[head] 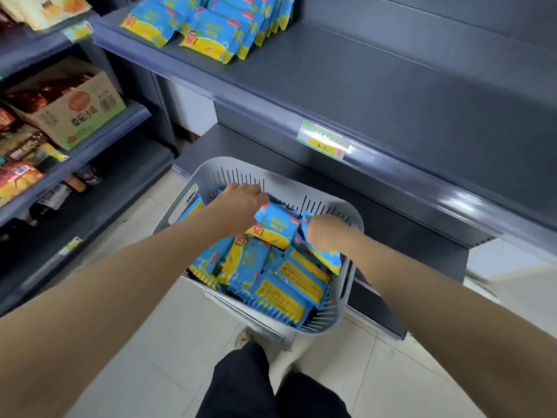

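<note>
Blue-and-yellow film packets (271, 276), snack size, many. They lie loose and overlapping in a grey slotted plastic basket (211, 170) that stands on the tiled floor before the shelving. The lot fills the basket from wall to wall, some fronts up, some backs up.

Right hand (324, 232): fingers curled round the held packet (327, 257) at the basket's right side, the packet's lower corner hanging out below the wrist.

Left hand (241, 203): reaches down over the far left of the heap, knuckles up. Its fingertips are hidden among the packets, so whether it pinches one cannot be told.

Handling, as judged: light, soft and crinkly, with slippery film over a filling that is probably brittle. Packets are likely to slide off one another in a loose stack. Each is best taken by a sealed serrated end, or flat between thumb and fingers, and not crushed at the middle.

Likely destination: the dark grey shelf (361, 86) above, where shelved packets (211, 34) of the same print stand in rows at its left end. A price tag (324, 139) sits on the front rail. A cardboard box (75, 107) occupies the neighbouring shelving to the left.
</note>
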Demonstrator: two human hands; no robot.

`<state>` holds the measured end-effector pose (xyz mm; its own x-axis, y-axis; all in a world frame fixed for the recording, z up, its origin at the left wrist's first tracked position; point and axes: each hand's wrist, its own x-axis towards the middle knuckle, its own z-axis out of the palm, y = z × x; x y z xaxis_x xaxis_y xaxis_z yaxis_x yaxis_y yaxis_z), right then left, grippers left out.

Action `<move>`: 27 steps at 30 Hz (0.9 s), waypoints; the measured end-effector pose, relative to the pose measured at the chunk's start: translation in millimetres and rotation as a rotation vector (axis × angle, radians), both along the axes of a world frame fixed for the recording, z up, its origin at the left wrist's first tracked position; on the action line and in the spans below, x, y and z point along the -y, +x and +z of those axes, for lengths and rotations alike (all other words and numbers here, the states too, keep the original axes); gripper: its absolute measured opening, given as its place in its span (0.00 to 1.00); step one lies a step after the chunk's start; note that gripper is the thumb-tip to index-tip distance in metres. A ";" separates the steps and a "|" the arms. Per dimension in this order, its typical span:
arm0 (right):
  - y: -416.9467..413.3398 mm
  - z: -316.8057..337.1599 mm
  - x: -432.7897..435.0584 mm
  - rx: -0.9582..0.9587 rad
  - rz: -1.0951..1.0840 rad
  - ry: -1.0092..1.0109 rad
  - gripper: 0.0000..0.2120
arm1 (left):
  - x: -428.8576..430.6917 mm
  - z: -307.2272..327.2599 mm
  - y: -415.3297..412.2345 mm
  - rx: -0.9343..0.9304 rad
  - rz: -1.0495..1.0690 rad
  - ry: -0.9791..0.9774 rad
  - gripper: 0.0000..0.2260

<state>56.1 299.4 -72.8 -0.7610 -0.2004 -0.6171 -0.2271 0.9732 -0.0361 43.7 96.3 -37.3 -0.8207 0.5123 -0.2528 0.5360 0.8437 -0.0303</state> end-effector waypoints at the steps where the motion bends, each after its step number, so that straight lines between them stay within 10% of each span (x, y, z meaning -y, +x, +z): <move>1: -2.5 10.2 -1.5 -0.016 -0.040 -0.036 0.15 | -1.9 -5.5 -6.7 0.010 -0.012 -0.012 0.22; 15: -11.1 121.9 -13.0 -0.148 -0.241 -0.254 0.18 | -30.3 -66.8 -45.0 0.099 -0.080 -0.179 0.21; 27: -102.7 239.7 -4.1 -0.580 -0.237 -0.439 0.18 | 8.5 115.1 -87.3 0.179 -0.089 0.352 0.08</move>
